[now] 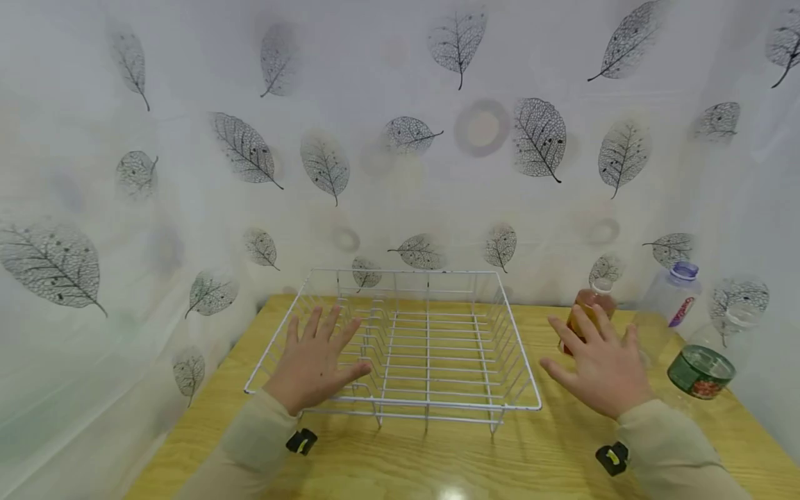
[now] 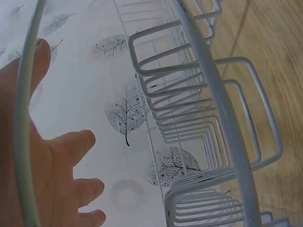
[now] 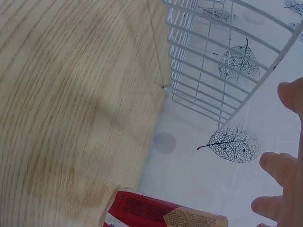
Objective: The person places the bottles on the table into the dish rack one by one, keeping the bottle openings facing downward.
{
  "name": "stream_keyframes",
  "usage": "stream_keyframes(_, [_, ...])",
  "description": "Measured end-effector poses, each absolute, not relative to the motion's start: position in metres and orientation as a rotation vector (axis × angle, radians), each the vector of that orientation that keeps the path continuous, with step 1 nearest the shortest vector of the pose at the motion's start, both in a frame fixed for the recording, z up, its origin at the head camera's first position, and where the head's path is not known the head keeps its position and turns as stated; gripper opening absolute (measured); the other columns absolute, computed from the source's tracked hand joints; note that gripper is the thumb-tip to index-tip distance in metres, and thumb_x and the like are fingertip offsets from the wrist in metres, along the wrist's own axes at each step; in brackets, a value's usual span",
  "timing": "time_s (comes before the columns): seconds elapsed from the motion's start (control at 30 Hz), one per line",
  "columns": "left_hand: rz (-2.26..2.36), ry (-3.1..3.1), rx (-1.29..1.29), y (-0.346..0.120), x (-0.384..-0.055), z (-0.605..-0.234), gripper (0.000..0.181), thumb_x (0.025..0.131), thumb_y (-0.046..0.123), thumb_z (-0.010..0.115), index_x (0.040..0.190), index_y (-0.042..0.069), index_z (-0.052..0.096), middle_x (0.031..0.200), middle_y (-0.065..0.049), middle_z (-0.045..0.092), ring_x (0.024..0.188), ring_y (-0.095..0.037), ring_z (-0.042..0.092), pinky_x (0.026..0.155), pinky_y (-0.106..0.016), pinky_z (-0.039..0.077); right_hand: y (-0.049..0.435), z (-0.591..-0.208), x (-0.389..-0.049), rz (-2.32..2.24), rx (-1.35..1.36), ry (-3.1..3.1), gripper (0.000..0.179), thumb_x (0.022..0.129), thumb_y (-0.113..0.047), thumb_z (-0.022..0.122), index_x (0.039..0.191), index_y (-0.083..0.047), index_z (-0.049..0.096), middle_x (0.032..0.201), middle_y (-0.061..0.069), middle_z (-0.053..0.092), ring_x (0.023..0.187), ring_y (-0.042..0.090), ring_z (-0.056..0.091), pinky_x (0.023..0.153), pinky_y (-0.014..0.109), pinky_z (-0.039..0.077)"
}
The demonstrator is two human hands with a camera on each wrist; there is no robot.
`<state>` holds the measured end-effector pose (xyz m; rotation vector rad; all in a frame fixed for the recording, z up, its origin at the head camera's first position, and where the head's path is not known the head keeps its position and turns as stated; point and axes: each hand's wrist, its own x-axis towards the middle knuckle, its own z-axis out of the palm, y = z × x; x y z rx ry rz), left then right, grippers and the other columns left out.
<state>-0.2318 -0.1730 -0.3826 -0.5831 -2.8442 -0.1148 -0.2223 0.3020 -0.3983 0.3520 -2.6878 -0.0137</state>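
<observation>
A white wire dish rack (image 1: 431,403) stands on the wooden table. Over its left side spreads my left hand (image 1: 315,364), fingers straight and holding nothing; in the left wrist view the rack's bars (image 2: 222,104) are close by the hand (image 2: 52,165). To the right of the rack, my right hand (image 1: 600,364) is spread with nothing in it. Just beyond that hand stands a small bottle of reddish-orange liquid (image 1: 584,305), partly covered by the fingers. A bottle with a red label (image 3: 156,210) shows low in the right wrist view.
At the right stand a clear bottle with a purple neck (image 1: 678,292), another clear bottle (image 1: 740,323) and a green can (image 1: 701,371). A white curtain with leaf prints (image 1: 400,194) hangs behind the table (image 1: 425,465) and along its sides.
</observation>
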Motion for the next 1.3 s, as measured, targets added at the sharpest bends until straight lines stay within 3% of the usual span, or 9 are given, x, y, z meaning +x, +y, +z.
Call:
stream_keyframes(0.27, [-0.097,-2.851,-0.576,-0.174,-0.231,-0.382,0.085,0.094,0.077,0.04,0.161,0.026,0.031,0.165,-0.018,0.019,0.151,-0.045,0.009,0.113,-0.073,0.003,0.31,-0.399,-0.22,0.076,0.306,-2.725,0.079,0.095,-0.068,0.052,0.158,-0.022,0.037,0.158,0.028,0.028,0.146,0.053,0.018,0.101,0.085,0.008])
stream_keyframes(0.47, [-0.095,-2.844,-0.58,-0.175,-0.233,-0.382,0.085,0.094,0.077,0.041,0.161,0.026,0.031,0.165,-0.018,0.017,0.151,-0.045,0.008,0.114,-0.073,0.003,0.319,-0.397,-0.224,0.161,0.278,-2.704,0.079,0.096,-0.062,0.057,0.156,-0.015,0.038,0.159,0.029,0.025,0.147,0.051,0.015,0.1,0.085,0.012])
stream_keyframes(0.8, [-0.104,-2.867,-0.577,-0.175,-0.233,-0.384,0.084,0.094,0.076,0.04,0.161,0.026,0.031,0.165,-0.019,0.017,0.151,-0.045,0.008,0.113,-0.074,0.004,0.34,-0.404,-0.233,0.535,0.249,-2.643,0.092,0.098,-0.048,0.063,0.164,-0.008,0.012,0.164,0.028,0.011,0.138,0.062,0.022,0.1,0.082,0.019])
stream_keyframes(1.0, [-0.093,-2.86,-0.577,-0.175,-0.233,-0.386,0.084,0.094,0.076,0.04,0.161,0.026,0.032,0.165,-0.019,0.017,0.15,-0.046,0.01,0.113,-0.074,0.005,0.35,-0.411,-0.239,0.701,0.204,-2.663,0.098,0.1,-0.046,0.062,0.163,-0.004,0.001,0.163,0.031,0.008,0.141,0.061,0.016,0.107,0.078,0.016])
stream_keyframes(1.17, [-0.102,-2.867,-0.577,-0.175,-0.233,-0.385,0.083,0.094,0.075,0.042,0.161,0.026,0.033,0.165,-0.019,0.017,0.151,-0.046,0.01,0.113,-0.074,0.005,0.355,-0.417,-0.248,0.852,0.113,-2.674,0.1,0.1,-0.048,0.061,0.162,-0.003,-0.004,0.16,0.037,0.009,0.139,0.064,0.018,0.102,0.08,0.02])
stream_keyframes(1.3, [-0.114,-2.874,-0.577,-0.175,-0.233,-0.385,0.081,0.095,0.072,0.047,0.161,0.026,0.033,0.165,-0.018,0.017,0.151,-0.045,0.009,0.113,-0.073,0.005,0.36,-0.422,-0.254,1.006,0.045,-2.666,0.104,0.1,-0.049,0.06,0.16,-0.003,-0.011,0.161,0.037,0.001,0.14,0.064,0.011,0.102,0.081,0.017])
